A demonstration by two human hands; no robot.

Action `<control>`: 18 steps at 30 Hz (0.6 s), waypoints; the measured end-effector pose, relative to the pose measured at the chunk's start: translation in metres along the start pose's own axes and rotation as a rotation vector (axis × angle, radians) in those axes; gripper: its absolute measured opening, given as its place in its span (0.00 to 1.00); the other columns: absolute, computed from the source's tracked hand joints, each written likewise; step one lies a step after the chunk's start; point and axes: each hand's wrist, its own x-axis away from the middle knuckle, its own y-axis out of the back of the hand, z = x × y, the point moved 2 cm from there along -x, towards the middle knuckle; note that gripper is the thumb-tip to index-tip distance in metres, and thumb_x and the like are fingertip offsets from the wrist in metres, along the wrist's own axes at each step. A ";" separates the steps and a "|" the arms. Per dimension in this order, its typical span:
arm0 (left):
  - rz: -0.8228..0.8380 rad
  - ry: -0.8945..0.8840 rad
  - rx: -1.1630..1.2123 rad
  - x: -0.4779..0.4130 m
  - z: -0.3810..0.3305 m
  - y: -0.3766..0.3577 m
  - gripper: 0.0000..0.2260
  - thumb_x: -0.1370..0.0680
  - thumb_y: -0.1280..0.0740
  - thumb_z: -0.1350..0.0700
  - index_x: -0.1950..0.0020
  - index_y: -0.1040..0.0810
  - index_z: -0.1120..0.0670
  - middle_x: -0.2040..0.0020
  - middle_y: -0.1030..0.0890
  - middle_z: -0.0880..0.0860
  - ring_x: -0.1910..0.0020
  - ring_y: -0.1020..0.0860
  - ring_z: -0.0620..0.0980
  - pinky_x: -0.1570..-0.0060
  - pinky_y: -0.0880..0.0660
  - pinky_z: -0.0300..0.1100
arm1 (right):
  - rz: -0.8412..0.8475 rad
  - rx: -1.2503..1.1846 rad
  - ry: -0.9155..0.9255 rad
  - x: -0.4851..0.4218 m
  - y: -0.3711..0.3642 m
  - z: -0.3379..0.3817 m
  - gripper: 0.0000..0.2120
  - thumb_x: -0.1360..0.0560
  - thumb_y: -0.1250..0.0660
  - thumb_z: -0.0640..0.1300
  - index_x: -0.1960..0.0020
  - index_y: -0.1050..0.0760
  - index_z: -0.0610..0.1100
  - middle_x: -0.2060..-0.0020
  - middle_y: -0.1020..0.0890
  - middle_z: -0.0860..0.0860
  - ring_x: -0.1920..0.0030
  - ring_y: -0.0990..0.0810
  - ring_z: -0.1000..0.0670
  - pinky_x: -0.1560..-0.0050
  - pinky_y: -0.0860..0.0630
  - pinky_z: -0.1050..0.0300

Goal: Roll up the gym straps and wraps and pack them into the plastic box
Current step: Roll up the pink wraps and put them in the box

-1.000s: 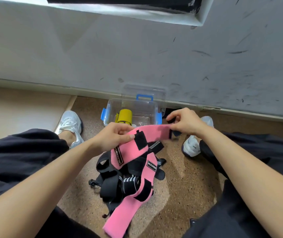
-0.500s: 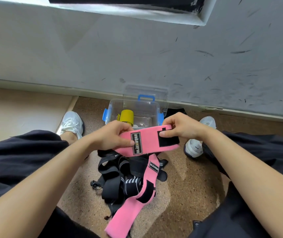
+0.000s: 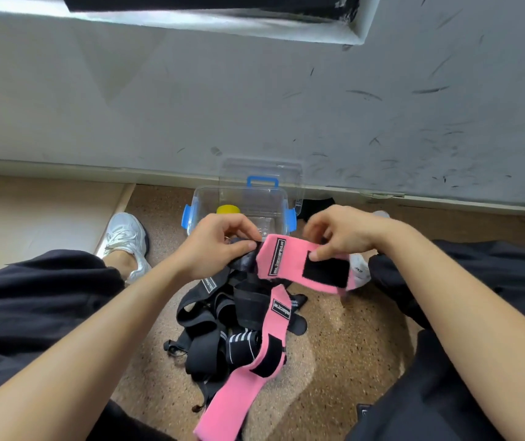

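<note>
Speckled brown floor (image 3: 334, 345) bears a heap of black webbing straps (image 3: 203, 332) at 6 o'clock and a clear, blue-latched plastic box (image 3: 210, 198) at 12 o'clock. Between them, left hand (image 3: 219, 246) and right hand (image 3: 347, 233) each pinch an end of one pink elastic wrap (image 3: 293, 259).

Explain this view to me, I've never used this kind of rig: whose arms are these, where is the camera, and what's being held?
There is no machine here: a person works with bare hands, and the single camera sits on their head, looking forward and down. The left hand and right hand both pinch one pink wrap stretched between them, fingers curled on it. Below, on the speckled floor, lies a heap of black straps with a second pink wrap across it. Beyond the hands stands the clear plastic box with blue latches, open, holding a yellow roll.
</note>
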 end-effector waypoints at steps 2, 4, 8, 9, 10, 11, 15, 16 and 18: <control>0.031 -0.060 -0.024 -0.001 -0.004 -0.005 0.07 0.23 0.27 0.66 0.54 0.16 0.53 0.57 0.15 0.45 0.56 0.18 0.41 0.51 0.25 0.34 | -0.030 -0.179 0.156 -0.005 -0.014 0.015 0.29 0.29 0.21 0.51 0.30 0.26 0.56 0.33 0.23 0.60 0.33 0.27 0.57 0.31 0.31 0.57; 0.064 -0.090 -0.055 -0.001 -0.006 -0.010 0.07 0.23 0.27 0.65 0.55 0.17 0.52 0.59 0.17 0.43 0.58 0.19 0.42 0.52 0.24 0.37 | 0.037 -0.398 0.257 -0.009 -0.031 0.026 0.25 0.27 0.22 0.51 0.32 0.24 0.59 0.34 0.22 0.62 0.32 0.27 0.61 0.32 0.33 0.60; -0.022 -0.101 -0.002 -0.005 -0.001 -0.009 0.10 0.24 0.26 0.66 0.56 0.19 0.50 0.59 0.17 0.46 0.58 0.20 0.42 0.52 0.24 0.39 | 0.069 -0.631 0.288 -0.019 -0.054 0.032 0.02 0.24 0.25 0.43 0.54 0.18 0.49 0.61 0.18 0.56 0.59 0.21 0.58 0.52 0.27 0.58; -0.064 -0.090 0.039 -0.005 0.000 -0.008 0.10 0.24 0.26 0.66 0.56 0.19 0.51 0.58 0.17 0.47 0.58 0.20 0.42 0.52 0.25 0.37 | 0.052 -0.658 0.277 -0.020 -0.055 0.031 0.01 0.23 0.26 0.44 0.53 0.17 0.47 0.62 0.18 0.53 0.59 0.21 0.56 0.52 0.25 0.56; -0.106 -0.069 0.083 -0.005 0.002 -0.007 0.09 0.24 0.26 0.66 0.54 0.19 0.52 0.58 0.17 0.46 0.59 0.20 0.41 0.53 0.26 0.35 | 0.039 -0.678 0.264 -0.021 -0.055 0.031 0.03 0.23 0.26 0.45 0.52 0.17 0.45 0.60 0.17 0.51 0.57 0.20 0.54 0.49 0.23 0.53; -0.144 -0.038 0.123 -0.005 0.004 -0.008 0.09 0.24 0.25 0.65 0.52 0.19 0.52 0.59 0.17 0.44 0.61 0.21 0.40 0.55 0.26 0.33 | 0.034 -0.692 0.253 -0.021 -0.053 0.030 0.05 0.23 0.26 0.45 0.51 0.17 0.44 0.59 0.17 0.50 0.56 0.19 0.53 0.47 0.23 0.53; -0.295 0.113 0.234 -0.002 0.023 -0.016 0.13 0.23 0.25 0.60 0.43 0.21 0.46 0.60 0.16 0.47 0.65 0.20 0.51 0.58 0.20 0.44 | -0.043 -0.591 0.123 -0.019 -0.032 0.008 0.03 0.22 0.28 0.40 0.49 0.17 0.42 0.62 0.19 0.52 0.60 0.21 0.54 0.57 0.25 0.63; -0.296 0.161 0.220 -0.001 0.032 -0.021 0.12 0.23 0.25 0.58 0.44 0.21 0.46 0.59 0.15 0.49 0.63 0.18 0.52 0.57 0.20 0.48 | -0.089 -0.499 0.078 -0.016 -0.024 -0.002 0.03 0.23 0.27 0.40 0.49 0.17 0.43 0.63 0.20 0.53 0.62 0.23 0.54 0.59 0.27 0.63; -0.217 0.252 0.130 0.004 0.053 -0.039 0.08 0.24 0.24 0.56 0.48 0.19 0.47 0.64 0.17 0.46 0.66 0.19 0.46 0.56 0.21 0.49 | -0.157 -0.357 0.000 -0.012 -0.012 -0.023 0.04 0.23 0.27 0.41 0.49 0.17 0.43 0.64 0.21 0.52 0.64 0.24 0.54 0.59 0.28 0.60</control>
